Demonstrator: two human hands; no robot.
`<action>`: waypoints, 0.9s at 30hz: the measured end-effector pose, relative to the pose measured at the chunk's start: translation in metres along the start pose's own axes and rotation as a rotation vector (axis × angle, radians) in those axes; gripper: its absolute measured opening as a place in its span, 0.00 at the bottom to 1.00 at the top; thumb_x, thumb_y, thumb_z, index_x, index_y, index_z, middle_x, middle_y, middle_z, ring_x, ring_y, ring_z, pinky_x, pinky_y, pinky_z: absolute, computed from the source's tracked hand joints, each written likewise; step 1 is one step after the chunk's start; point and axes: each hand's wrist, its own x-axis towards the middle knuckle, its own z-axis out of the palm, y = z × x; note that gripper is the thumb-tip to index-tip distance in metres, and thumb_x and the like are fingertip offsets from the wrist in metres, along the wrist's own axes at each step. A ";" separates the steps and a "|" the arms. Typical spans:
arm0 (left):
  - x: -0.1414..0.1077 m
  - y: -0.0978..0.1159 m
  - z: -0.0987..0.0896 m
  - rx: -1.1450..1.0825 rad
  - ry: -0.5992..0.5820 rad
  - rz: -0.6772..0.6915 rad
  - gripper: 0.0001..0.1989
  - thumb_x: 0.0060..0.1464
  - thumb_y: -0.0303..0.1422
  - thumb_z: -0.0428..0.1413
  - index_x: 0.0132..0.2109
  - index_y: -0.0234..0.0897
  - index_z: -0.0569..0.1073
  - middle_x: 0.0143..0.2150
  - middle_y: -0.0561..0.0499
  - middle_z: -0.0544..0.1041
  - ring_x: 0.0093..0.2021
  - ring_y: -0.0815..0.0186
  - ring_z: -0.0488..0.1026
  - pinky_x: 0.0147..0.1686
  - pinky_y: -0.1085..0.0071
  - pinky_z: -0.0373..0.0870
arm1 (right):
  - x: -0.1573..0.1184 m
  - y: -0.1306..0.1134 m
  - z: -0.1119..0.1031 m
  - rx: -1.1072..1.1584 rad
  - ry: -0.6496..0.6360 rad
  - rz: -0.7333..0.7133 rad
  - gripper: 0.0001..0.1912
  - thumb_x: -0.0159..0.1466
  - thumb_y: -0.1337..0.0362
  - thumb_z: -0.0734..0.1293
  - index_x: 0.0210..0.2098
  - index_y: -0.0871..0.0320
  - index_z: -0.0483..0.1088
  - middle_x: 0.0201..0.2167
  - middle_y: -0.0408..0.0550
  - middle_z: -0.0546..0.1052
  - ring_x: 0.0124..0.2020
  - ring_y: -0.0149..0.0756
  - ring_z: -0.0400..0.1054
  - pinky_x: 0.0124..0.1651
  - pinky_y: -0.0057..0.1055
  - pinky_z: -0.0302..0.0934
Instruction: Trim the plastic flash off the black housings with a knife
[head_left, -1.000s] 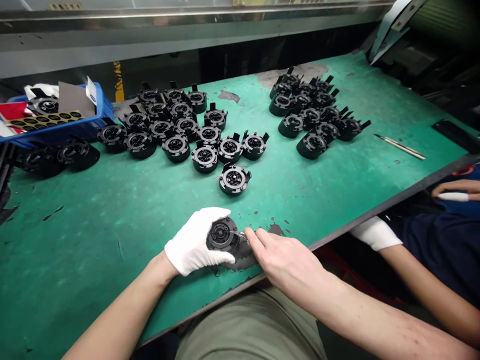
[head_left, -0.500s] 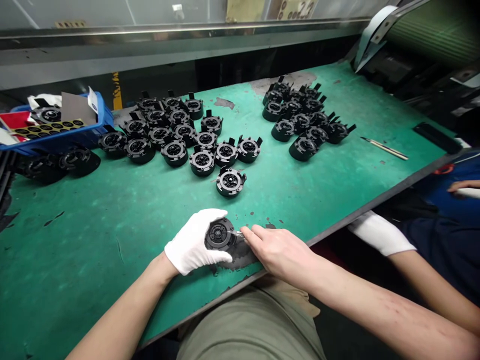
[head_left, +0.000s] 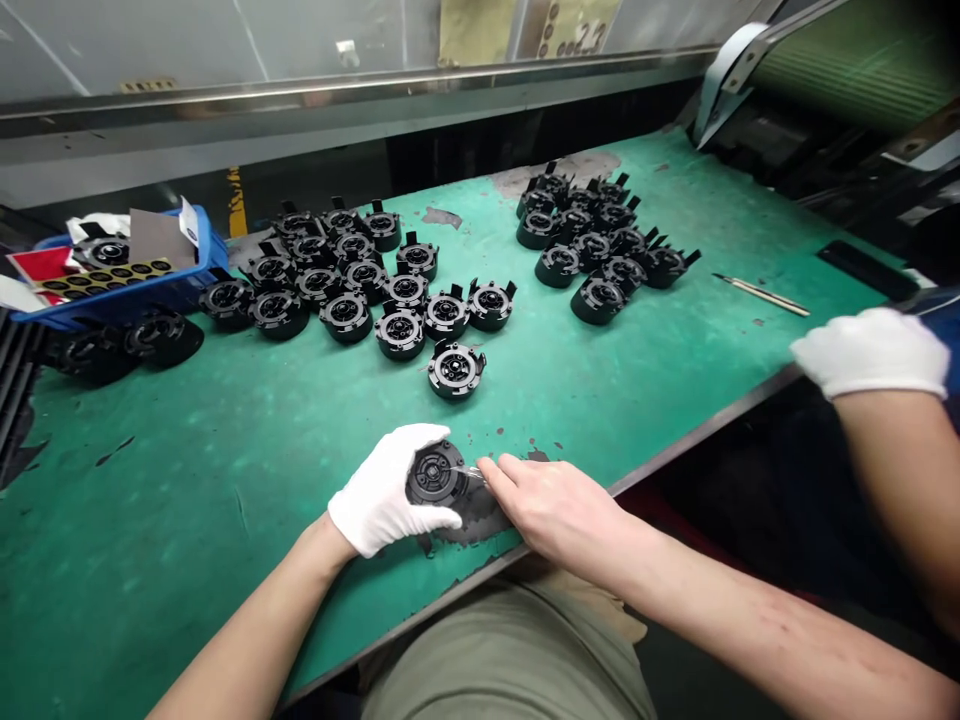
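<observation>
At the far left edge of the green worktable point(head_left: 187, 470) sits a blue plastic tray point(head_left: 191, 262) holding a sheet of round black stickers point(head_left: 97, 273), a grey card and one black part; just in front of it two dark round parts point(head_left: 124, 345) lie on the mat; to their right spreads a large cluster of black round plastic housings point(head_left: 345, 275), laid face up and close together, with one stray housing point(head_left: 455, 369) set a little apart toward the near edge; nearer still, the left hand point(head_left: 386, 490), in a white cotton glove, wraps its fingers and thumb firmly around a single black round housing point(head_left: 435, 473), which rests on a worn dark patch of the mat close to the table's front edge; just beside it the bare right hand point(head_left: 551, 500) has its fingertips pinched together on a small metal tool point(head_left: 474, 471) whose tip touches the rim of the held housing; farther back and to the right lies a second cluster of housings point(head_left: 600, 240), packed tightly with their tabs sticking up; right of that a thin metal tool point(head_left: 761, 294) lies alone on the mat, well apart from the parts; at the far right, beyond the table edge, a co-worker's gloved hand point(head_left: 874, 350) and bare forearm reach in, the fingers curled under so that whether they grip anything cannot be told.
</observation>
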 end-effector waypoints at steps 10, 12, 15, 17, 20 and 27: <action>0.000 -0.001 0.000 0.022 0.002 0.035 0.52 0.42 0.54 0.76 0.69 0.42 0.64 0.64 0.37 0.74 0.64 0.44 0.74 0.66 0.43 0.73 | 0.002 0.004 -0.004 -0.106 0.016 -0.095 0.20 0.66 0.78 0.62 0.56 0.65 0.68 0.38 0.48 0.75 0.31 0.38 0.73 0.29 0.39 0.55; 0.000 -0.001 0.000 0.023 0.002 0.037 0.52 0.43 0.54 0.76 0.69 0.43 0.64 0.64 0.37 0.73 0.64 0.44 0.74 0.66 0.43 0.73 | 0.002 0.006 -0.001 -0.078 0.031 -0.107 0.18 0.67 0.77 0.63 0.56 0.65 0.68 0.37 0.47 0.74 0.30 0.38 0.72 0.28 0.38 0.54; 0.000 -0.001 0.001 0.031 0.012 0.050 0.52 0.43 0.54 0.76 0.69 0.44 0.63 0.64 0.37 0.73 0.64 0.43 0.74 0.66 0.43 0.73 | 0.001 0.010 0.008 0.050 0.131 -0.078 0.12 0.75 0.70 0.61 0.56 0.63 0.69 0.35 0.46 0.74 0.30 0.36 0.71 0.27 0.35 0.55; -0.001 -0.001 0.002 0.044 0.034 0.056 0.53 0.43 0.55 0.75 0.69 0.44 0.62 0.64 0.37 0.73 0.64 0.44 0.74 0.65 0.43 0.73 | -0.001 0.011 0.013 0.164 0.230 -0.026 0.14 0.80 0.64 0.57 0.58 0.61 0.70 0.36 0.46 0.75 0.31 0.34 0.71 0.30 0.32 0.59; -0.002 -0.001 0.005 0.085 0.120 0.059 0.52 0.44 0.57 0.74 0.68 0.43 0.63 0.61 0.38 0.73 0.62 0.44 0.75 0.64 0.43 0.74 | -0.006 0.008 0.018 0.324 0.318 0.070 0.16 0.81 0.62 0.56 0.61 0.60 0.69 0.39 0.49 0.75 0.35 0.34 0.72 0.37 0.30 0.65; -0.002 0.004 0.012 0.219 0.341 0.091 0.53 0.48 0.56 0.72 0.70 0.39 0.57 0.61 0.37 0.66 0.63 0.43 0.70 0.63 0.45 0.73 | -0.015 -0.010 0.018 0.493 0.401 0.130 0.23 0.78 0.70 0.57 0.71 0.57 0.62 0.45 0.54 0.73 0.43 0.39 0.69 0.47 0.36 0.71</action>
